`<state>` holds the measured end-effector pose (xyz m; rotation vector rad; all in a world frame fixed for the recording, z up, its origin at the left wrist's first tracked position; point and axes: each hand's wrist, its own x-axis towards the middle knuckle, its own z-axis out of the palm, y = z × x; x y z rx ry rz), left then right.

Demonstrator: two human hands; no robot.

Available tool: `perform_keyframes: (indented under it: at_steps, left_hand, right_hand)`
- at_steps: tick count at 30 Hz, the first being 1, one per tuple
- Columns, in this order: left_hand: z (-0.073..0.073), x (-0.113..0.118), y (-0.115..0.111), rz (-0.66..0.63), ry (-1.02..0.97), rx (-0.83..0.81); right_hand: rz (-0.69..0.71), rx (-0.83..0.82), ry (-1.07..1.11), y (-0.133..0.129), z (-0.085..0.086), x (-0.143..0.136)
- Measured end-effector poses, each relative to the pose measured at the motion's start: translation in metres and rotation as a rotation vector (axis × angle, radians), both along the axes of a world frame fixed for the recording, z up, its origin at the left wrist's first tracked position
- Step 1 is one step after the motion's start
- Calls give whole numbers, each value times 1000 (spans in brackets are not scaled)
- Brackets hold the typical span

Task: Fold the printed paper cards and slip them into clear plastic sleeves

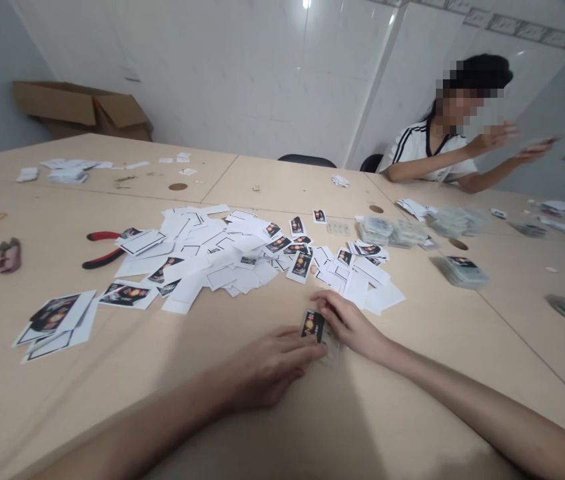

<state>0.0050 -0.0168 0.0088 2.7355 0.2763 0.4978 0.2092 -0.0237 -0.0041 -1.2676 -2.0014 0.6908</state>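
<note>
Between my hands, low over the table, is a clear plastic case (331,348) with a dark printed card (312,326) on its upper left part. My left hand (275,360) grips the case from the left, its fingers stretched across the lower end of the card. My right hand (346,325) holds the right side, fingers bent toward the top edge. The fingertips partly cover the case, so I cannot tell whether the card lies inside or on top. Just beyond my hands spreads a heap of white paper cards (212,257), some showing a dark print.
Red-handled pliers (104,252) lie left of the heap. Nearer left is a small card stack (57,323). Stacked clear cases (375,230) and a labelled stack (464,272) stand to the right. A co-worker (442,150) sits across the table; a cardboard box (62,103) is behind it.
</note>
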Motion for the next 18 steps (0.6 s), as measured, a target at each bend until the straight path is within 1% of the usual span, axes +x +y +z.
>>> perform_keyframes:
  at_steps: [2, 5, 8, 11, 15, 18]
  left_hand:
    - [-2, 0, 0, 6, -16, 15]
    - [-5, 0, 1, 76, 22, 19]
    - [-6, 2, 2, 145, 28, -27]
    - [-7, 3, 1, 190, -28, -101]
    - [-8, 3, 0, 190, -106, -171]
    - [-9, 3, 1, 180, -109, -185]
  right_hand:
    - [15, -5, 5, 0, 0, 0]
    - [34, -21, -2, -1, 2, 0]
    - [38, -5, -63, -4, 4, -1]
    - [28, 49, -131, -7, 6, -4]
    - [76, 66, -207, -14, 11, -10]
    - [103, 56, -209, -16, 13, -10]
